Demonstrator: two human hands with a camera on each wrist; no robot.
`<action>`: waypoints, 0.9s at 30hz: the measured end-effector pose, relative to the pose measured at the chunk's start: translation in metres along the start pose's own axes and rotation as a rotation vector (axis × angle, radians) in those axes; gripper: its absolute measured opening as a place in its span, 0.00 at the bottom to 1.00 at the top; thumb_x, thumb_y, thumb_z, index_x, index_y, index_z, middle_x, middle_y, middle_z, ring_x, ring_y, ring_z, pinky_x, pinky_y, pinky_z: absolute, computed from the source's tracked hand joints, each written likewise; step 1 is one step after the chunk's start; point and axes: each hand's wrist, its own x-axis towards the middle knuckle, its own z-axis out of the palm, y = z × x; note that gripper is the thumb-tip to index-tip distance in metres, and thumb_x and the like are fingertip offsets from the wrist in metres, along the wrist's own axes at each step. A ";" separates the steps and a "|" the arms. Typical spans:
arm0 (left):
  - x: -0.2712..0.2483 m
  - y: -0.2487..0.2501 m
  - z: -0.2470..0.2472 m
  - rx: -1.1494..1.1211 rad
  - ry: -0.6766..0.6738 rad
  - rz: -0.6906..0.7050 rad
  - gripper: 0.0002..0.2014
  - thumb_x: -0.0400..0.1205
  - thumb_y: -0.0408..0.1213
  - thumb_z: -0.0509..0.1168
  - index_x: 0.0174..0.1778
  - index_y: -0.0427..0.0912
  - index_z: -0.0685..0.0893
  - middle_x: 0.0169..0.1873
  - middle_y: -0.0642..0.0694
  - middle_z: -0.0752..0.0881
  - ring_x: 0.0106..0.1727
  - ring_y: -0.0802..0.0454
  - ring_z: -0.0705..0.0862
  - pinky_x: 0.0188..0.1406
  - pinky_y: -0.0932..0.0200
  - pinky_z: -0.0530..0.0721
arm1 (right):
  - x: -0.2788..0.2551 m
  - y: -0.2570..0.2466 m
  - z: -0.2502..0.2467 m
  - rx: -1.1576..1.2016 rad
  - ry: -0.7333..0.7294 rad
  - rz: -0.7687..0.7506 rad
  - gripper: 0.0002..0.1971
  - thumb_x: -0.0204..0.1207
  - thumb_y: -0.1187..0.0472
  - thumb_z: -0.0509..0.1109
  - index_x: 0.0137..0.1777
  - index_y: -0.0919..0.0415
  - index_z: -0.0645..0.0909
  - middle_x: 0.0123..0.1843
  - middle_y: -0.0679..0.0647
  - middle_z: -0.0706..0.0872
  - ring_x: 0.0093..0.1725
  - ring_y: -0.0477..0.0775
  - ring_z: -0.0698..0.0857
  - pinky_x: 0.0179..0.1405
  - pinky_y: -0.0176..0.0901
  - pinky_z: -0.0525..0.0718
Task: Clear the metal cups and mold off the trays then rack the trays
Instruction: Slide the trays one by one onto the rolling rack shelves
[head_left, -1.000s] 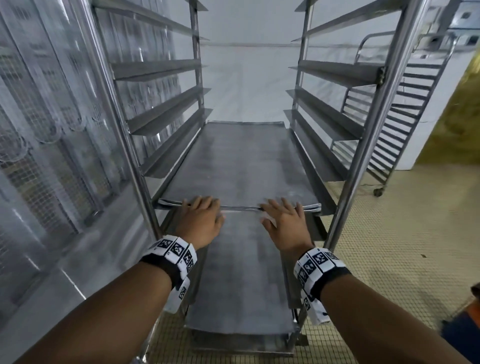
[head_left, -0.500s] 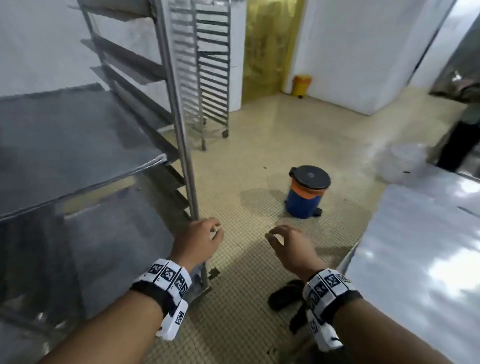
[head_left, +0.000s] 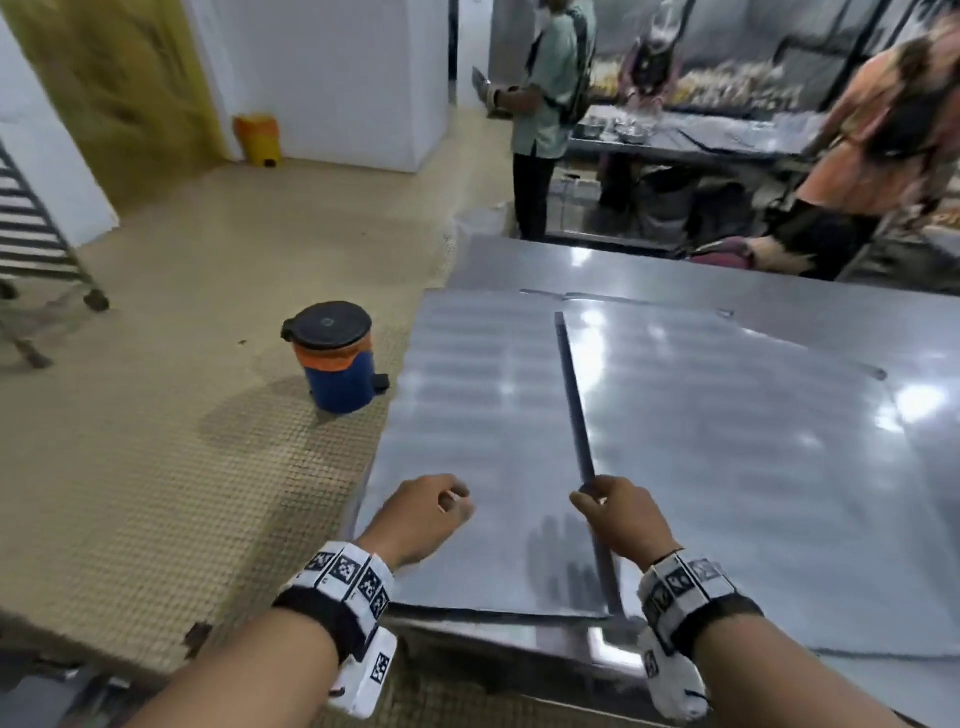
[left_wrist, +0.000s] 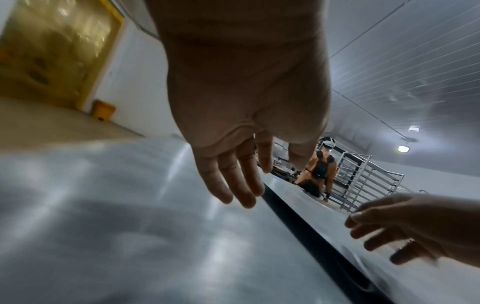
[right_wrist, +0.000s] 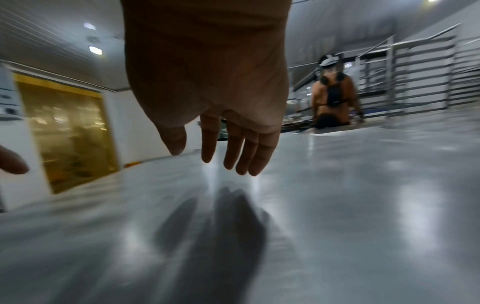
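- On the floor at far left in the head view stood part of a wheeled rack (head_left: 31, 228), then a yellow bin (head_left: 258, 139) by the white wall, and nearer, a blue pedal bin (head_left: 335, 358) with an orange band and black lid.
- Just right of that bin, two flat metal trays lay side by side on the steel table (head_left: 831, 312), the left tray (head_left: 478, 415) overlapped by the raised edge of the right tray (head_left: 727, 441).
- The left hand (head_left: 423, 512) hovered over the left tray's near end (the head view showed it loosely curled; the left wrist view showed the fingers (left_wrist: 233, 185) relaxed and spread, holding nothing).
- The right hand (head_left: 621, 514) hovered at the seam between the trays; only the right wrist view showed its fingers (right_wrist: 233, 152) hanging straight above the tray, with their shadow below.
- Beyond the table stood a person in a green shirt (head_left: 550, 88) and, at far right, a person in orange (head_left: 872, 135) leaning over the table.
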 end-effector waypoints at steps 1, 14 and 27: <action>0.015 0.014 0.020 -0.015 -0.039 -0.007 0.15 0.80 0.55 0.69 0.60 0.56 0.87 0.48 0.56 0.89 0.51 0.57 0.88 0.58 0.53 0.87 | 0.006 0.027 -0.012 -0.005 0.005 0.032 0.14 0.79 0.46 0.70 0.58 0.52 0.89 0.59 0.52 0.91 0.62 0.57 0.86 0.59 0.46 0.80; 0.117 0.122 0.169 -0.130 -0.186 -0.098 0.34 0.85 0.46 0.69 0.85 0.46 0.61 0.63 0.45 0.86 0.57 0.50 0.84 0.50 0.62 0.80 | 0.043 0.251 -0.106 0.013 0.049 0.337 0.22 0.76 0.45 0.73 0.67 0.54 0.84 0.66 0.57 0.87 0.65 0.58 0.84 0.61 0.47 0.79; 0.209 0.138 0.202 -0.317 0.069 -0.188 0.20 0.82 0.31 0.67 0.72 0.40 0.80 0.59 0.45 0.87 0.55 0.42 0.84 0.59 0.54 0.81 | 0.057 0.321 -0.158 0.088 0.108 0.594 0.25 0.77 0.50 0.75 0.72 0.56 0.79 0.71 0.58 0.83 0.69 0.58 0.82 0.65 0.45 0.77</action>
